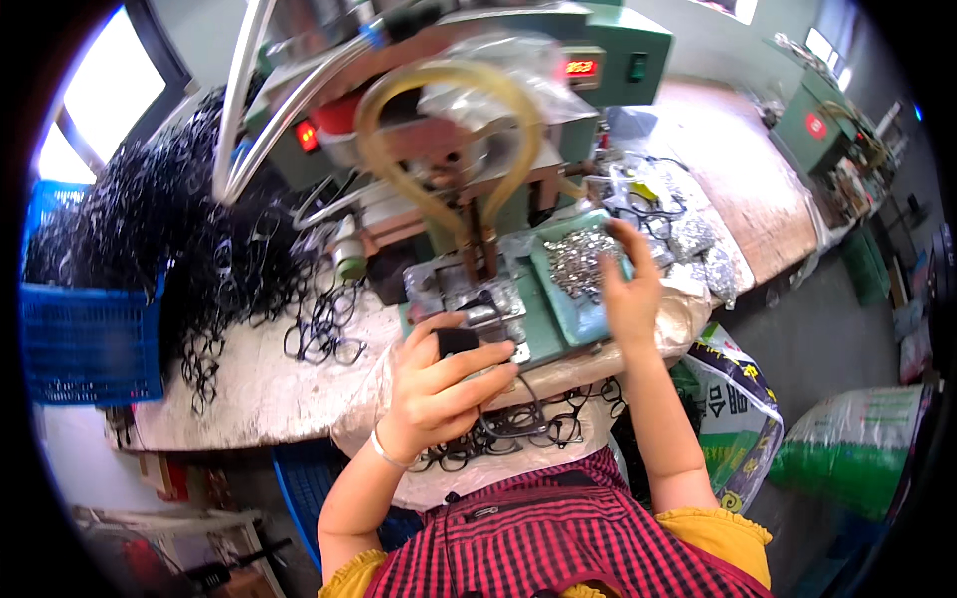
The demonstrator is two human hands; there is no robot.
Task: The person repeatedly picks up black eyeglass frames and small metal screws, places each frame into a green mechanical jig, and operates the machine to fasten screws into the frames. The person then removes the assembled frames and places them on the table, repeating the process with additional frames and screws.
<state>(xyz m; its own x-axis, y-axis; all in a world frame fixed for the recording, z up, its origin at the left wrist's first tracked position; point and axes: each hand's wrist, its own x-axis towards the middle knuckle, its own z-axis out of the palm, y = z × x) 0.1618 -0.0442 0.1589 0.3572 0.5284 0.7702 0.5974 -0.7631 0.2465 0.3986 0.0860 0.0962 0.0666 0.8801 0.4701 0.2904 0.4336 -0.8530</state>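
Spectacle frame [485, 300] wanted holding steady, I judged, the left hand [431, 394] clamped on it; the right hand [634, 299], fingers apart, hovered over metal parts [574, 261].

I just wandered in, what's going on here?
A person's left hand is at a silvery metal fixture on a green machine, seemingly steadying a thin black glasses frame; its grip is partly hidden. The right hand, thumb and forefinger apart, is over small shiny metal pieces in a shallow green tray. A tangled heap of black glasses frames lies to the left.
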